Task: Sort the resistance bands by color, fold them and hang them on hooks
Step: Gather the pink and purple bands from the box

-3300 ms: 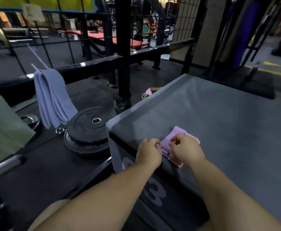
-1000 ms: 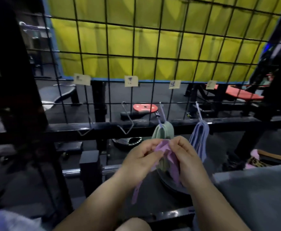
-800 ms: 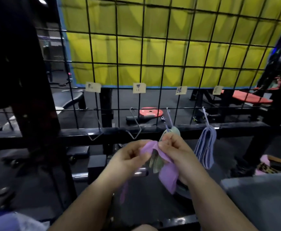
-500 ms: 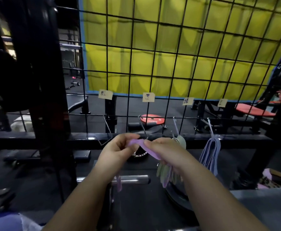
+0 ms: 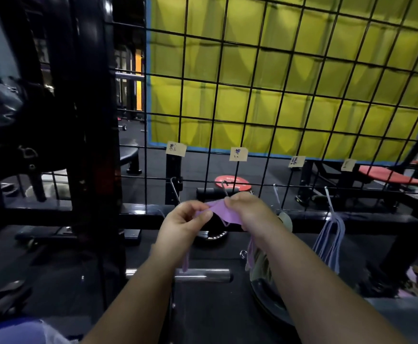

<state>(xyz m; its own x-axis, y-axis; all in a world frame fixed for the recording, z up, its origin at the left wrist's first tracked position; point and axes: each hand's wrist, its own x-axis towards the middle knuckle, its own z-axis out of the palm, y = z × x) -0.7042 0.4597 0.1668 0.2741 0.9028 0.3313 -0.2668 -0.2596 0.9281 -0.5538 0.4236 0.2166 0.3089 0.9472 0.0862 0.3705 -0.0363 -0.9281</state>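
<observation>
Yellow curtain (image 5: 289,83) fills the far side of a dim gym, seen through a black wire grid (image 5: 218,81) that stands between the person and the room beyond. At the left a thick black post (image 5: 91,120) blocks the view, and a black rail (image 5: 376,220) runs across below the grid. A corner of the grey surface (image 5: 406,319) shows at the lower right, with a dark weight plate (image 5: 267,296) just beside it on the floor and a chrome bar end (image 5: 203,274) nearby. Beyond the grid lie a red bench (image 5: 389,176) and a red plate (image 5: 232,182). A lavender band (image 5: 332,242) hangs folded from the rightmost hook (image 5: 328,198); a pale green band (image 5: 286,220) hangs from the next hook, partly hidden by the right forearm. Four paper labels (image 5: 238,154) are clipped to the grid above the hooks. The left hand (image 5: 183,224) and right hand (image 5: 250,209) are raised before the second hook (image 5: 225,187), fingers curled, each pinching the purple band (image 5: 224,211) stretched between them, its loose ends dangling under both wrists.
</observation>
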